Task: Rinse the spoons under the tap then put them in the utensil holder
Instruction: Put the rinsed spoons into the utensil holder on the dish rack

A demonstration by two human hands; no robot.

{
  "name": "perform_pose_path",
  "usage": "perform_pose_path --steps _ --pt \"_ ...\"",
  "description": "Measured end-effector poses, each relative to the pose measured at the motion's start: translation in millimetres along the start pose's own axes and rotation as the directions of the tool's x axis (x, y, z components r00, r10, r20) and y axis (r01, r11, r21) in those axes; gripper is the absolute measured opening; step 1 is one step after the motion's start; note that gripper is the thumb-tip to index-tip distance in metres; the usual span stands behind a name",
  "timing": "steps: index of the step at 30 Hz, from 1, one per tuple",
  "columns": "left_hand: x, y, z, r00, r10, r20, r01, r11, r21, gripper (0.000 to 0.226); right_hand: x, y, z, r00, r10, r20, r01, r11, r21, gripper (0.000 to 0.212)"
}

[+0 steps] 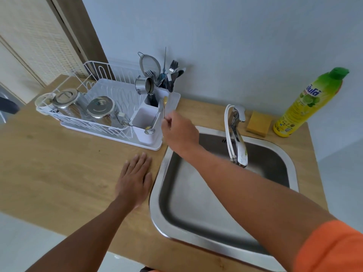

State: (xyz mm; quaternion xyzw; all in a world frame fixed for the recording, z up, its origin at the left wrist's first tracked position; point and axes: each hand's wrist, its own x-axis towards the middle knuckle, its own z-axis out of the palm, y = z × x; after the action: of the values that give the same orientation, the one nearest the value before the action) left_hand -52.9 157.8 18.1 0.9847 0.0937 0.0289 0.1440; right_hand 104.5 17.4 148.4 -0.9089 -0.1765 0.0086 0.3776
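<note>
Beside sink (pixel 198 243), dish rack (pixel 82 114), sponge (pixel 258 124)

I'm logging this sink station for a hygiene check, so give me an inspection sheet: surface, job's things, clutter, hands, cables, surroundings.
Surface: wooden counter with an inset steel sink; no water seen running from the tap.
Job's things: two spoons, one silver and one gold, held upright over the white holder; more spoons already lie in it.
Clutter: dish rack with steel lidded pots, a cup, strainer and forks; sponge; dish soap bottle.
Hands: right hand pinches the spoons; left hand rests flat on the counter.
Cables: white hose along the tap.
Surroundings: pale wall, door at the left.
</note>
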Motion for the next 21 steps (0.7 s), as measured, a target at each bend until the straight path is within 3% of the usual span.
perform_pose_path --steps 6,21 --pt "-0.6 -1.4 2.5 1.0 -0.011 0.01 0.01 1.0 0.019 0.067 37.4 -47.3 -12.8 0.981 -0.141 -0.131 0.148 0.988 0.045 0.015" --pt "0.2 -2.6 3.0 0.999 -0.015 0.05 0.012 0.998 0.055 0.068 43.7 -35.9 9.6 0.988 -0.038 0.151 0.055 0.992 -0.114 0.02"
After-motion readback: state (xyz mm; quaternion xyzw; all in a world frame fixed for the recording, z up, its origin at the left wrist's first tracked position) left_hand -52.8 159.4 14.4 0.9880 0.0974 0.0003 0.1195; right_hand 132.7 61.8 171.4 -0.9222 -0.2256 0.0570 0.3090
